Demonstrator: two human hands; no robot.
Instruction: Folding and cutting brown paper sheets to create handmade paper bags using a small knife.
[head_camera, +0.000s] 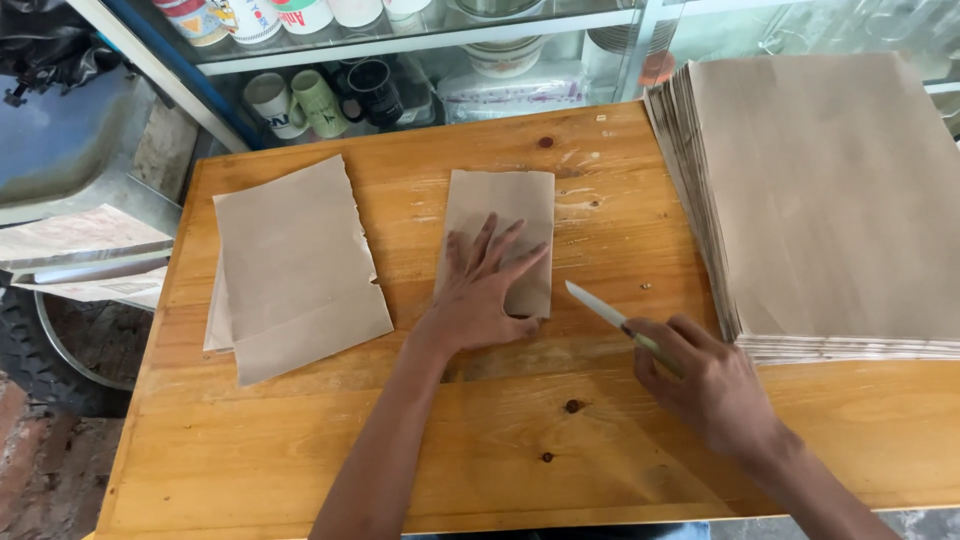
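Note:
My left hand (482, 290) lies flat, fingers spread, on a folded piece of brown paper (510, 205) in the middle of the wooden table (420, 450). My right hand (706, 380) grips a knife (597, 304) with a pale blade that points up and left, its tip just right of the folded paper's lower corner. To the left of the folded piece lies a small pile of cut brown paper sheets (295, 265) with ragged edges.
A thick stack of large brown paper sheets (830, 190) fills the table's right side. Behind the table stands a glass shelf with mugs (320, 100) and bowls. Papers (85, 250) rest on a grey surface at left.

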